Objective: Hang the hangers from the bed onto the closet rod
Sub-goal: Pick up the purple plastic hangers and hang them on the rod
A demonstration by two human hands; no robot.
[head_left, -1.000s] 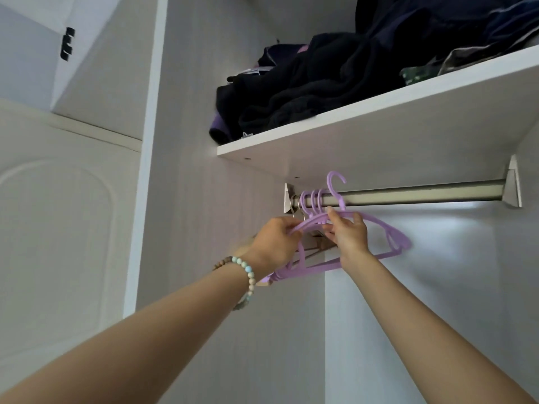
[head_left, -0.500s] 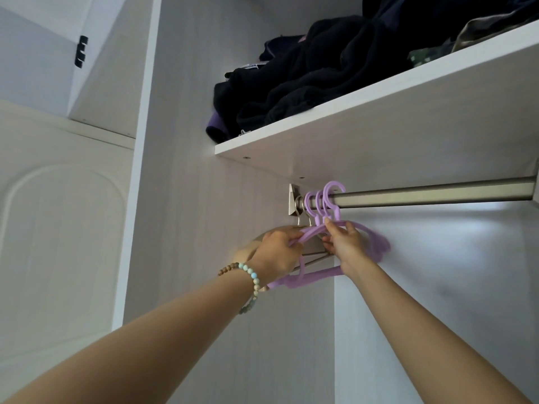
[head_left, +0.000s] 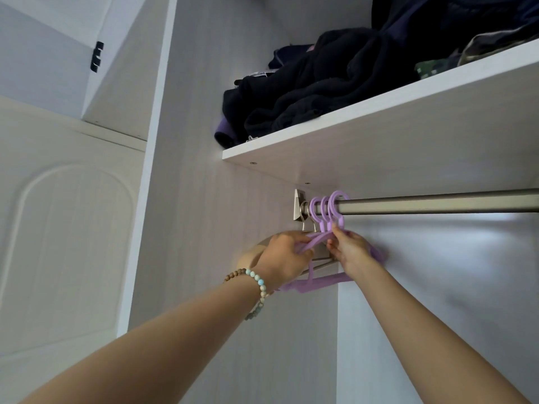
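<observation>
A steel closet rod (head_left: 431,205) runs under the shelf. Three purple plastic hangers (head_left: 326,208) hook over its left end, beside two metal-hooked hangers (head_left: 309,220) next to the rod bracket. My left hand (head_left: 284,258), with a bead bracelet at the wrist, grips the purple hangers' left shoulder. My right hand (head_left: 351,249) pinches the neck of the rightmost purple hanger just below its hook. The lower bars of the hangers (head_left: 315,282) show under my hands; the rest is hidden behind them.
A white shelf (head_left: 379,135) sits just above the rod, piled with dark folded clothes (head_left: 320,88). The closet's side wall (head_left: 204,199) is close on the left, a white panelled door (head_left: 67,243) beyond it. The rod is bare to the right.
The last purple hanger's hook has come down from above the rod and now sits over it beside the others. Both hands have stayed on the hangers.
</observation>
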